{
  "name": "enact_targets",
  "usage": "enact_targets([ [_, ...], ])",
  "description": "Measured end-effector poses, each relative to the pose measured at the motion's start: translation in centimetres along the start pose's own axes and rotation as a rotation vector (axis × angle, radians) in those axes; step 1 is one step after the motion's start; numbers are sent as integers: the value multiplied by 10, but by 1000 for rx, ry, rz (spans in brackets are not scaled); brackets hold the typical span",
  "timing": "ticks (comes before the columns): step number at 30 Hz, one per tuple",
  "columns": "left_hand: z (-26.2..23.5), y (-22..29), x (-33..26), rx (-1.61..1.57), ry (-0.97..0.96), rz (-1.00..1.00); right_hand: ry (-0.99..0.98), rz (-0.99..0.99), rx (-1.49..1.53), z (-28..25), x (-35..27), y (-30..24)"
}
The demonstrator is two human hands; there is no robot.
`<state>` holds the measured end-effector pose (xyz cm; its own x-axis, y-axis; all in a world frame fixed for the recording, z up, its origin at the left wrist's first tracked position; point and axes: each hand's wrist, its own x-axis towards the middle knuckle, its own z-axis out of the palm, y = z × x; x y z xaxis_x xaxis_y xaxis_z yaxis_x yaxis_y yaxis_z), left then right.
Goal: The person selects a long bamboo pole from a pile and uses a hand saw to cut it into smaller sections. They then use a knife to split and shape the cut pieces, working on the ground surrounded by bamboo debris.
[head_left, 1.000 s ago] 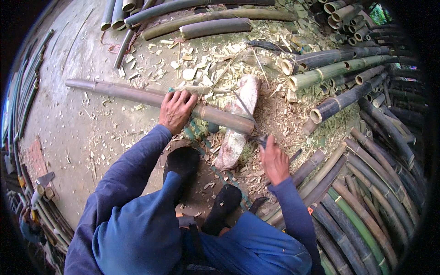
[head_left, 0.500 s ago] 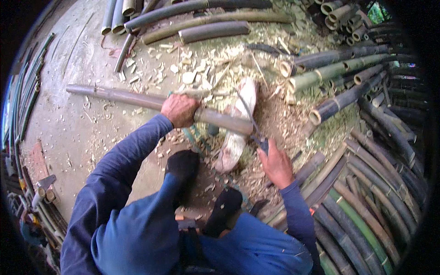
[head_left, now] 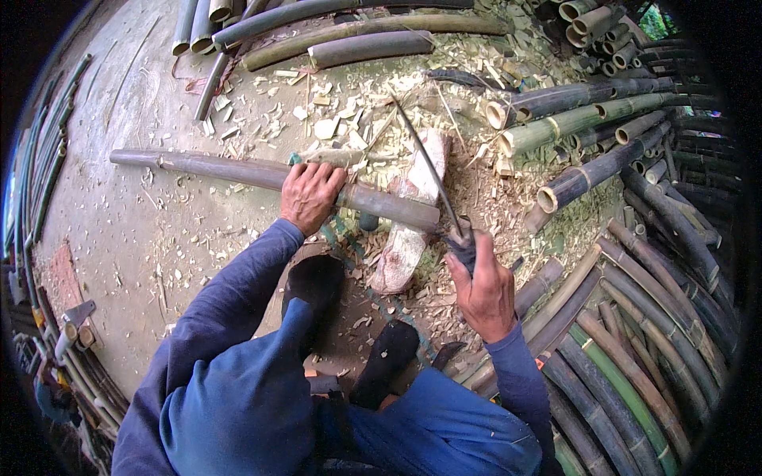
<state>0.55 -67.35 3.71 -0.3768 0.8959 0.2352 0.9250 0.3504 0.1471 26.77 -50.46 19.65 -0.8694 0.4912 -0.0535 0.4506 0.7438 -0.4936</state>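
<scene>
Bamboo pole [head_left: 238,169]: long axis crosswise, its right end resting on the wooden chopping block [head_left: 413,214]. Left hand [head_left: 311,196] clenched around it, left of the block. Right hand [head_left: 482,287] grasps a long-bladed knife [head_left: 432,174] just right of the block, its blade slanting above the pole's cut end.

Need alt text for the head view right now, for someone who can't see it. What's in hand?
The left hand grips a long bamboo pole laid across a pale wooden block, while the right hand holds a long-bladed knife raised over the pole's end. Wood chips litter the ground, with stacked bamboo to the right.
</scene>
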Motion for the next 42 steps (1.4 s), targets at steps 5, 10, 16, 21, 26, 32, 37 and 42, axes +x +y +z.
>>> enact_targets([
  [5,-9,14,1,21,11,-15,-323,414,-279,39,-7,58],
  [10,-36,-18,36,-238,-469,118,-161,211,-5,-12,-1,3],
  [16,-33,-8,56,-175,-711,22,-170,251,-195,29,-9,37],
  [21,-23,-6,33,-155,-505,24,-216,236,-64,0,-3,17],
  [26,-12,1,15,-91,-260,43,74,-8,-5,13,-19,27],
  [32,-4,6,-5,10,-75,53,-246,220,-149,4,-5,27],
  [37,-2,12,-6,13,13,-13,78,-36,47,-6,-2,4],
  [42,-6,26,-6,67,60,-73,-284,264,-230,10,-10,52],
])
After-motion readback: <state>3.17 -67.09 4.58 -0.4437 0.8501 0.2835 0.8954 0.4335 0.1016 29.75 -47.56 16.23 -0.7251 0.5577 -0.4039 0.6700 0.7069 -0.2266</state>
